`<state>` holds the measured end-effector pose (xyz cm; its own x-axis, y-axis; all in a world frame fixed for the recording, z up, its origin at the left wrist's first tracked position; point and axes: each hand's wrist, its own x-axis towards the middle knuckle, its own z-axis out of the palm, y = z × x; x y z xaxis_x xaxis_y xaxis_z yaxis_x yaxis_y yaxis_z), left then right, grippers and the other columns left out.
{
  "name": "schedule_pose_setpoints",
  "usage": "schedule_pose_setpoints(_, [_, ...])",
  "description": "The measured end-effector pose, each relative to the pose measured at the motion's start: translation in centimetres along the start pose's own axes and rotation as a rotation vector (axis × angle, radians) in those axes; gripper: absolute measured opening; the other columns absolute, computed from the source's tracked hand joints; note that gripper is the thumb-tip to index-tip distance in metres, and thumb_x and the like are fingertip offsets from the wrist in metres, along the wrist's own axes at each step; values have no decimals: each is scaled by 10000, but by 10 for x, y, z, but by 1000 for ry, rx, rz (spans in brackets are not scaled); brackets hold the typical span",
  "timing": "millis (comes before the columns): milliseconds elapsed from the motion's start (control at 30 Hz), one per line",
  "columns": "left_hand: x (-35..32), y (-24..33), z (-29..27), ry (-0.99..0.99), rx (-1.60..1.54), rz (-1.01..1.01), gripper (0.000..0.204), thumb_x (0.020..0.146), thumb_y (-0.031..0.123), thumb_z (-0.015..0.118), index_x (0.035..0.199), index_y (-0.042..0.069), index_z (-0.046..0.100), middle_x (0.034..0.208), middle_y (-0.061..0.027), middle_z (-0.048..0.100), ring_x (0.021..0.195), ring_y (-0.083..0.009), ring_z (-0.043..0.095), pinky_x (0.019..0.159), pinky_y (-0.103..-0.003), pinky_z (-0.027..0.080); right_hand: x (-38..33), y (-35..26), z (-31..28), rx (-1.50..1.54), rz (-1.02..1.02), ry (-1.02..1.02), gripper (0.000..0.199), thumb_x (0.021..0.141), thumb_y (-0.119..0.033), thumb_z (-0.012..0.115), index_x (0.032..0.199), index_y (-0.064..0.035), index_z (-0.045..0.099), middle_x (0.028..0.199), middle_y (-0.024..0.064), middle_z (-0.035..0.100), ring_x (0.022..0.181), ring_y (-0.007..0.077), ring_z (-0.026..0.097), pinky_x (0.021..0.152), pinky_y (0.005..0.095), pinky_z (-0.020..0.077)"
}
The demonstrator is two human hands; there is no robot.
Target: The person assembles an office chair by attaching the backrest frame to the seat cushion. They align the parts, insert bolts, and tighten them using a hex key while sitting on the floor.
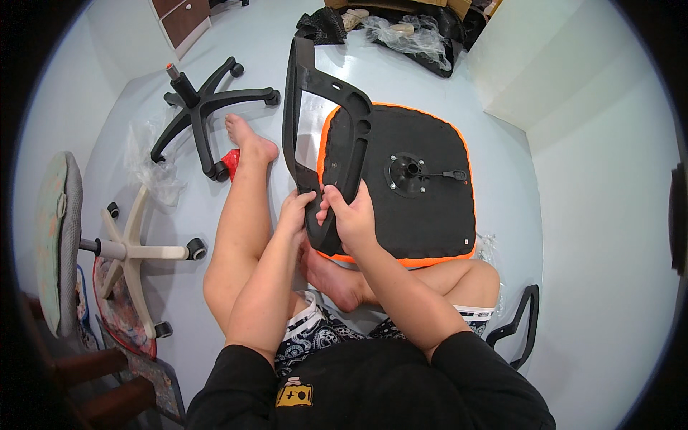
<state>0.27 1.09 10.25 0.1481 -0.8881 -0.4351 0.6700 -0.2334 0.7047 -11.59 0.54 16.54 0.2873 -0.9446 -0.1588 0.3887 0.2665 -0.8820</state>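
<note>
- Black armrest [355, 161], long axis running forward from the grip;
- left hand [292, 213] and right hand [352, 216] curl closed around its near end;
- right lies nearer the seat [430, 226].

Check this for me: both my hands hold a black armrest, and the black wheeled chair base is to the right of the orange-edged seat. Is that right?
Not quite: in the head view, the black wheeled chair base is to the left of the orange-edged seat, not the right. The rest stands: your left hand and right hand both hold a black armrest.
</note>
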Motion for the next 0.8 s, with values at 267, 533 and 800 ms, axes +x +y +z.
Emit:
schedule_pose_setpoints(267, [-3, -1, 2, 24, 4, 13, 162, 875, 128, 519, 992, 17, 531, 611, 13, 508, 405, -71, 466, 337, -216, 393, 2, 4, 0, 36, -15, 1, 255, 887, -77, 593, 1059, -1, 420, 685, 66, 549, 501, 134, 561, 442, 273, 470])
schedule_pose_setpoints(533, [-4, -2, 1, 27, -5, 24, 211, 867, 132, 531, 1032, 2, 541, 627, 16, 512, 411, -64, 461, 341, -207, 390, -1, 0, 1, -10, -9, -2, 203, 888, -90, 583, 1034, -11, 466, 778, 68, 559, 555, 119, 553, 482, 269, 488])
schedule_pose_setpoints(800, [9, -10, -17, -48, -32, -16, 213, 874, 106, 482, 1047, -11, 525, 724, -75, 586, 511, -145, 550, 439, -260, 456, 4, -1, 4, -2, 6, 17, 221, 888, -85, 588, 1034, -19, 436, 707, 63, 554, 514, 126, 554, 447, 273, 466])
